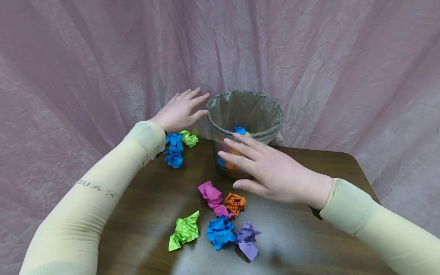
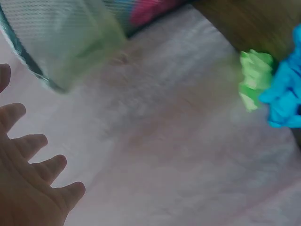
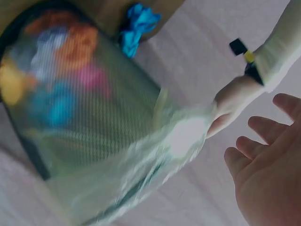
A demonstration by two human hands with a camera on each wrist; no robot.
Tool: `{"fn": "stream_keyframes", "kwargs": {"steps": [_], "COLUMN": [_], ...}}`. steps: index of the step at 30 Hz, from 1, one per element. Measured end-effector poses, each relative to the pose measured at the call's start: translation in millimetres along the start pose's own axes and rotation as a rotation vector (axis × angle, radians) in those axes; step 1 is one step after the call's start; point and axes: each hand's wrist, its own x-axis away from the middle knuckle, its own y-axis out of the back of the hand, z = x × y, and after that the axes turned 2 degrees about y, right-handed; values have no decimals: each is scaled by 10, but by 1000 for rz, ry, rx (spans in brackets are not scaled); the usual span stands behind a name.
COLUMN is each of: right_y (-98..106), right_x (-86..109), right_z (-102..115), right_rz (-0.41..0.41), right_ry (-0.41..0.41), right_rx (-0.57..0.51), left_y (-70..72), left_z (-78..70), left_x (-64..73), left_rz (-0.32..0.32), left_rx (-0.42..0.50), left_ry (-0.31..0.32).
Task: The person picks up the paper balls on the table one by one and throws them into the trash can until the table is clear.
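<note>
A round mesh wastebasket (image 1: 217, 147) with a clear plastic liner stands at the table's back. Crumpled papers in several colours show through its mesh in the right wrist view, and a blue paper (image 1: 240, 130) shows inside below the rim. My left hand (image 1: 178, 110) is held out at the basket's left rim, fingers spread and thumb tip right by the rim. In front of the basket hovers my right hand (image 1: 280, 170), fingers straight and apart, hiding part of its front. Neither hand holds anything.
Nearer lie crumpled pink (image 1: 210, 194), orange (image 1: 235, 203), blue (image 1: 220, 231), purple (image 1: 247, 238) and green (image 1: 185, 231) papers. Blue crumpled paper (image 1: 174, 147) and a green one (image 1: 189, 138) lie under the left wrist. A pink curtain (image 1: 309, 68) hangs behind the brown table (image 1: 144, 236).
</note>
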Motion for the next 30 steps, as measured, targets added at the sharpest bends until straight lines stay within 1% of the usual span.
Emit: {"fn": "stream_keyframes", "kwargs": {"steps": [5, 11, 14, 18, 23, 26, 30], "right_y": [-175, -387, -498, -646, -804, -866, -936], "right_x": [-23, -39, -39, -32, -37, -40, -44], "right_z": [140, 204, 196, 185, 200, 206, 200], "right_rz": [15, 56, 77, 99, 104, 116, 128], "right_ry": [61, 63, 47, 28, 30, 27, 17], "right_rx": [-15, -18, -18, -26, -48, -59, -66], "left_y": [-87, -271, -384, -540, -809, -1021, -1282], "left_z": [268, 549, 632, 683, 767, 840, 920], "left_x": [107, 219, 264, 335, 430, 495, 613], "left_rz": [26, 83, 111, 158, 237, 270, 312], "left_rx": [10, -17, -25, -5, 16, 5, -23], "left_ry": [63, 123, 135, 149, 165, 162, 157]}}
